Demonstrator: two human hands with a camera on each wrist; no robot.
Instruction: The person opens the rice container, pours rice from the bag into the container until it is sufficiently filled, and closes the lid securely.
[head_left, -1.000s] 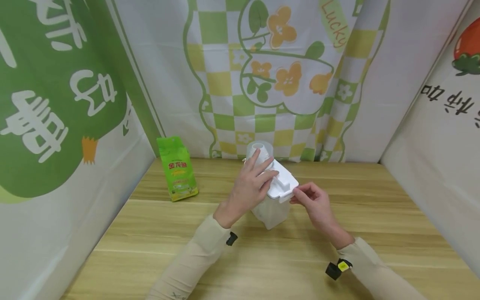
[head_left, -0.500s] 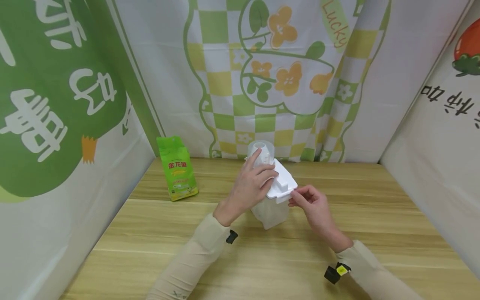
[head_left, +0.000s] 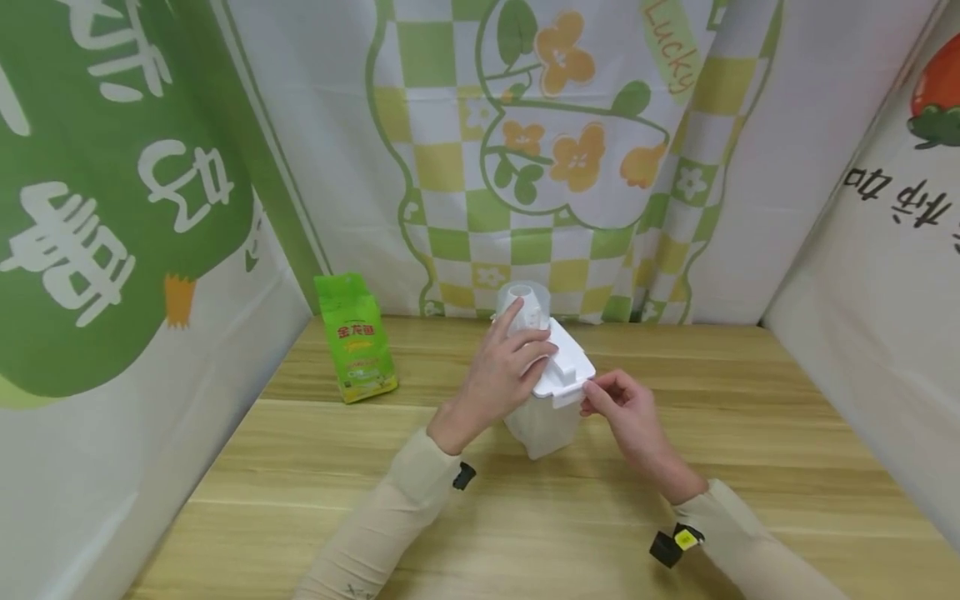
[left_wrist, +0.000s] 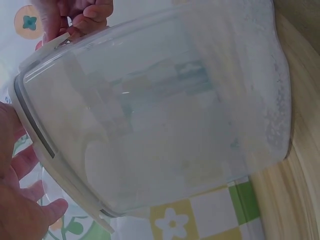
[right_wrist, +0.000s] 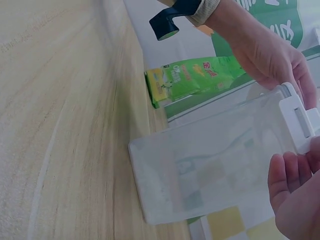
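Note:
A tall translucent storage container (head_left: 543, 429) stands upright on the table under a white lid (head_left: 573, 354). At the lid's far end is a clear round cup (head_left: 523, 292), partly behind my fingers. My left hand (head_left: 491, 379) rests on top of the lid, fingers spread and the index finger reaching toward the cup. With thumb and fingers my right hand (head_left: 630, 417) pinches the flap latch (head_left: 570, 395) on the lid's near edge. The right wrist view shows this latch (right_wrist: 296, 122) against the container's top edge. Whitish speckles show low in the container (left_wrist: 150, 110); whether they are contents is unclear.
A bright green printed bag (head_left: 362, 346) stands upright on the left side of the wooden table (head_left: 525, 525). Behind the container a checkered curtain (head_left: 450, 200) hangs at the table's back edge. Printed cloth walls flank both sides.
The left hand's middle finger has drawn back from the cup and bent over the lid. The right hand and the latch have shifted slightly left. The bag has not moved.

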